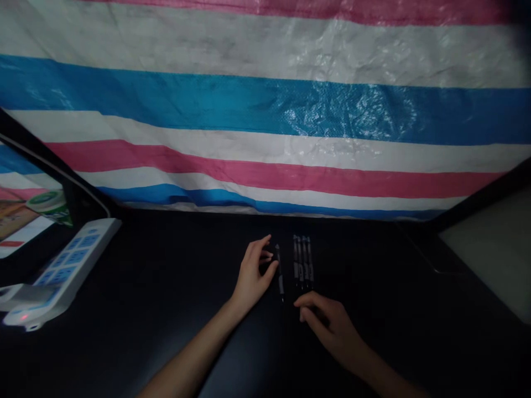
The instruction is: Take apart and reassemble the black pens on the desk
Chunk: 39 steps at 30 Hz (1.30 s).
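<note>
A single dark pen (281, 276) lies lengthwise on the black table (174, 354), just right of my left hand (254, 272). That hand's fingers are apart and curved toward the pen, with the thumb close beside it; whether it touches cannot be told. To the right, several similar pens (306, 260) lie side by side in a row, their tips toward me. Below that row is my right hand (327, 323), its index finger and thumb bent with a gap between them and nothing visible held. Its other fingers are curled out of sight.
A white power strip (78, 271) with blue sockets, a plug and a red light lies at the left. Beyond it are a green and white cup (47, 203) and flat printed items. A striped plastic sheet (265, 105) hangs along the table's back edge.
</note>
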Tool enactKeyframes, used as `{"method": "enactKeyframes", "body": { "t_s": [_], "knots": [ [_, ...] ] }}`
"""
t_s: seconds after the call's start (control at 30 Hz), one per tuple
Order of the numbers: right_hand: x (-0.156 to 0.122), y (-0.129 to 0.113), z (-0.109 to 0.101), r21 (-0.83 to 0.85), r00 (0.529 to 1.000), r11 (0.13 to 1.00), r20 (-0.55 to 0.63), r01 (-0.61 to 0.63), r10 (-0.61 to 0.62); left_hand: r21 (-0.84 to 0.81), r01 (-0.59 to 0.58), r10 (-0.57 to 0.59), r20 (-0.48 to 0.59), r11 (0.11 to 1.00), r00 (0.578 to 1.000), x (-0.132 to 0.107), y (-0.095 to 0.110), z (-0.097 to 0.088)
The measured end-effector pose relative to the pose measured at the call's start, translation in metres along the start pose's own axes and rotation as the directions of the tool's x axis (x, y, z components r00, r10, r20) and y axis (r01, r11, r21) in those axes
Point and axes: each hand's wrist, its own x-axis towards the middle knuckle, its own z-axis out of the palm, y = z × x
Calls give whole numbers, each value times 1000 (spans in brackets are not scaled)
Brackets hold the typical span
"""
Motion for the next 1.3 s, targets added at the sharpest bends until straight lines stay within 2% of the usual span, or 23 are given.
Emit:
{"method": "enactKeyframes", "body": {
  "t_s": [0.1, 0.17, 0.23, 0.3, 0.37, 0.43, 0.57, 0.7, 0.83, 1.0, 1.07, 1.3],
  "knots": [
    [5, 1, -5, -160, 988, 980, -76, 118, -131, 87, -102, 89, 147, 991, 985, -1, 6, -6],
    [10, 1, -8, -281, 964, 934, -83, 220, -252, 119, -193, 153, 286, 974, 946, -3, 11, -11],
    [16, 1, -11, -456, 918, 824, -37, 336, -395, 131, -279, 209, 393, 951, 896, -5, 15, -13],
    [22, 3, -12, -639, 870, 655, 47, 403, -490, 164, -331, 223, 464, 929, 857, -8, 17, -11],
    [27, 5, -12, -752, 846, 510, 118, 418, -520, 210, -347, 203, 504, 914, 840, -12, 18, -8],
    [31, 7, -10, -802, 840, 434, 146, 410, -523, 242, -341, 180, 511, 908, 840, -15, 18, -4],
    [34, 11, -7, -835, 833, 388, 141, 391, -536, 264, -328, 163, 497, 907, 852, -16, 19, -1],
    [35, 12, -5, -860, 789, 317, 146, 399, -596, 284, -320, 155, 480, 904, 864, -15, 20, -3],
    [36, 13, -2, -879, 772, 270, 155, 392, -616, 282, -331, 163, 487, 900, 858, -14, 19, -4],
    [37, 13, -5, -861, 697, 217, 199, 461, -689, 263, -335, 174, 492, 905, 853, -13, 19, -4],
    [37, 11, -8, -844, 681, 217, 215, 490, -700, 255, -339, 179, 495, 905, 850, -13, 19, -4],
    [37, 12, -4, -843, 699, 275, 156, 463, -698, 238, -333, 179, 500, 912, 847, -12, 18, -4]
  ]
}}
